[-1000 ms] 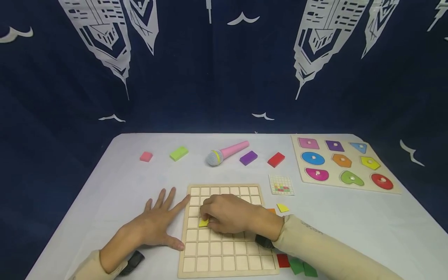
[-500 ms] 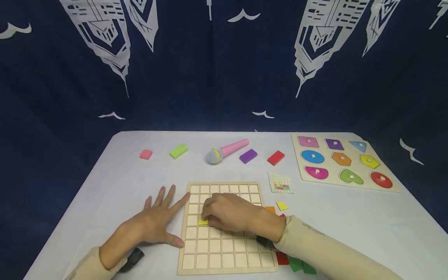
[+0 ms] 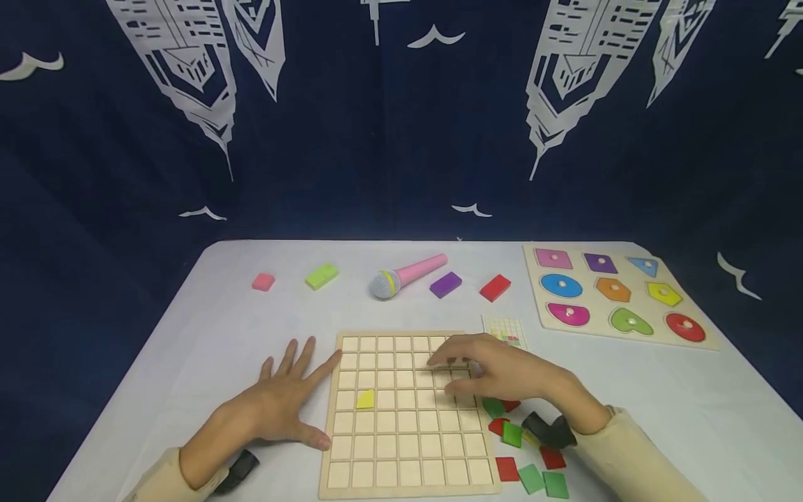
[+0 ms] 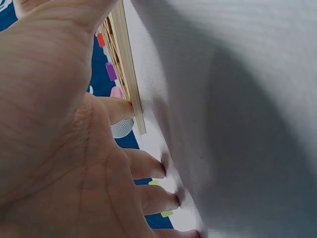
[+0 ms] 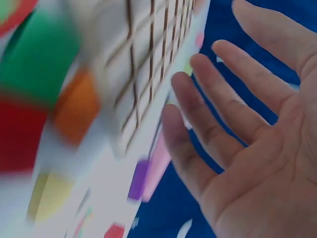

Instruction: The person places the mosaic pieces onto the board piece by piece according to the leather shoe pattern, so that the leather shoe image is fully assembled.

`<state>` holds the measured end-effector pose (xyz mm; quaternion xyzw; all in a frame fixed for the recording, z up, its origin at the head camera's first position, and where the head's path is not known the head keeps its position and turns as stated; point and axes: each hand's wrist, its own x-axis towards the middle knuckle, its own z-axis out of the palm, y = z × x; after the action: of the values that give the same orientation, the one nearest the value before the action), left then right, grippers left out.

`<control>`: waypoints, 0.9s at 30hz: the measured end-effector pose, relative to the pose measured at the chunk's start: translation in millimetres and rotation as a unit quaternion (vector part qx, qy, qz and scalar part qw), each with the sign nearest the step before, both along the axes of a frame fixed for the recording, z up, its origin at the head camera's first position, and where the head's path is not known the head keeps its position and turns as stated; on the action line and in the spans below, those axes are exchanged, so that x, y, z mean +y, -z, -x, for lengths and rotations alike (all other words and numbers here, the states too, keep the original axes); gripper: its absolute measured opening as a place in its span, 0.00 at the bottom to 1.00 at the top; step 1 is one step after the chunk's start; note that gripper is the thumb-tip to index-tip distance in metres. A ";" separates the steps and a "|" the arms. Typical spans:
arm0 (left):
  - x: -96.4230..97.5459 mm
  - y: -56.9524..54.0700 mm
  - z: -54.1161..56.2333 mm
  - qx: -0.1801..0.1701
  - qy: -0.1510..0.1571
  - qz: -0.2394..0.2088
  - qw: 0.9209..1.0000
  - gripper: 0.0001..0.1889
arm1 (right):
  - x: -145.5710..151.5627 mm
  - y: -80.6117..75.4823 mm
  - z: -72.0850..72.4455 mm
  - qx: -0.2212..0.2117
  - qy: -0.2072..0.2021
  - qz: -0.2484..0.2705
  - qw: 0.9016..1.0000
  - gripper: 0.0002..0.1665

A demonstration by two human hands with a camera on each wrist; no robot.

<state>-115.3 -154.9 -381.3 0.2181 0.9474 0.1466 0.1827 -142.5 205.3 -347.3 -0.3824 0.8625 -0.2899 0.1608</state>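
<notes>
A wooden grid board (image 3: 397, 446) lies flat on the white table. One yellow tile (image 3: 365, 399) with a rounded corner sits in a cell toward its left side. My left hand (image 3: 276, 401) is spread on the table at the board's left, index fingertip and thumb touching that edge; the left wrist view shows the fingertip against the wooden rim. Over the board's right part hovers my right hand (image 3: 495, 366), fingers parted and holding nothing. In the right wrist view its palm and loosely extended fingers (image 5: 213, 129) are bare. A small pattern card (image 3: 502, 328) is partly covered by that hand.
Loose red and green tiles (image 3: 532, 479) are scattered right of the board, some under the right wrist. A pink toy microphone (image 3: 408, 275) and several coloured blocks (image 3: 446, 284) lie at the back. A shape puzzle board (image 3: 617, 296) occupies the back right.
My right hand has let go of the yellow tile, which stays in its cell, and has moved right across the board. The left hand holds its place.
</notes>
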 end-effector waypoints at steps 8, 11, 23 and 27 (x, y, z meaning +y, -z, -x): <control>-3.2 2.9 -2.6 -0.007 -0.003 -0.010 1.000 0.69 | 49.8 -1.8 -3.3 -0.019 0.103 -0.055 0.993 0.27; -3.5 3.2 -3.0 -0.007 -0.002 -0.010 1.000 0.68 | 60.6 -1.4 -5.4 -0.032 0.119 -0.075 0.990 0.28; -2.8 1.9 -3.1 -0.015 -0.002 -0.013 1.000 0.68 | 83.8 13.2 5.0 -0.076 0.113 -0.050 0.989 0.20; -2.8 1.2 -2.3 -0.012 -0.003 -0.012 1.000 0.68 | 86.8 19.2 8.5 -0.082 0.122 -0.034 0.989 0.19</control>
<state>-113.0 -157.6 -382.6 0.2157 0.9439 0.1611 0.1913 -151.0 292.1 -366.5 -0.2435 0.8960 -0.3084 0.2069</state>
